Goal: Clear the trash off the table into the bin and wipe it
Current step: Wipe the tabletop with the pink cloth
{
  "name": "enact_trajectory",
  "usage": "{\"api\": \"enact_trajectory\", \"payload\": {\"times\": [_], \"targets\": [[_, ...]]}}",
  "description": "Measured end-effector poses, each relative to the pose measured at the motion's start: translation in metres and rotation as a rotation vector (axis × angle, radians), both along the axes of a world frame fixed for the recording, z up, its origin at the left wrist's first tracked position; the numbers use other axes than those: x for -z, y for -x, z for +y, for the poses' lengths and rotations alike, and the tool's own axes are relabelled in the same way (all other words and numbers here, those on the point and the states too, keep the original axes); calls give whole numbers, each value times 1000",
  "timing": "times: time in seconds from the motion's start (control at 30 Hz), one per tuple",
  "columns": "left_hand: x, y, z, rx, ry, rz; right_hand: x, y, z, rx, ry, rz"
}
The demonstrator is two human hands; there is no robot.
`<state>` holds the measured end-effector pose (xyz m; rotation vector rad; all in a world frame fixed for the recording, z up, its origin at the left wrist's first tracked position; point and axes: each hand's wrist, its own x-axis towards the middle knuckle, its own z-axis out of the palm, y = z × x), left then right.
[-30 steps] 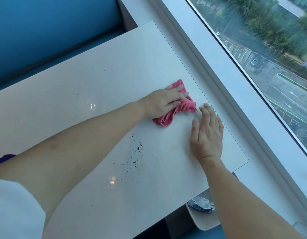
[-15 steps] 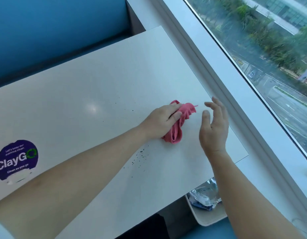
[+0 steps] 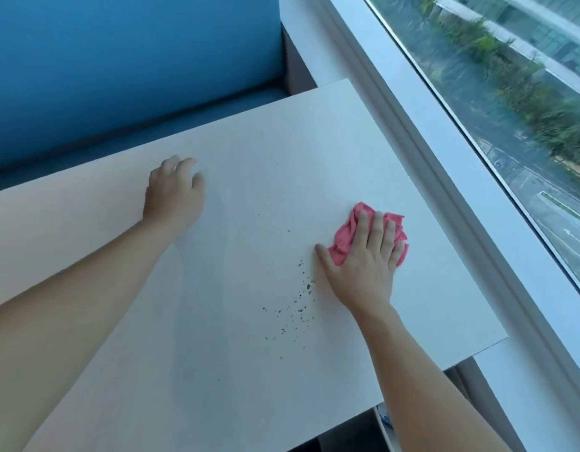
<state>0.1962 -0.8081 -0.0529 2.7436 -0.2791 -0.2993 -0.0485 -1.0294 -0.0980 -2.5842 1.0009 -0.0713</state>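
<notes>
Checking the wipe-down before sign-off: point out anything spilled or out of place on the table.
Dark crumbs lie scattered on the white table, just left of the right hand, which presses the pink cloth. They are not yet wiped up; nothing else stands out.

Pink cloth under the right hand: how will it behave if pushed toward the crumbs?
Probably floppy: the pink cloth lies bunched in folds under the flat right hand, so it should crumple rather than slide as a sheet. Likely light, moving only under pressure. Its ragged edge may skip some dark crumbs.
</notes>
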Motion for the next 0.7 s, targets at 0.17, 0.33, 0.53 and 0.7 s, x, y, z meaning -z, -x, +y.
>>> {"api": "enact_trajectory", "payload": {"times": [0.17,0.33,0.53,0.7], "targets": [[6,-8,22,152,-234,77,5,-42,-18,75,-51,-18],[-3,-15,23,202,-292,68,7,-75,-44,165,-190,-328],[2,-24,28,210,-329,78,8,-148,-53,113,-186,-357],[4,-27,29,216,-308,91,9,-212,-35,-155,-194,-302]]}}
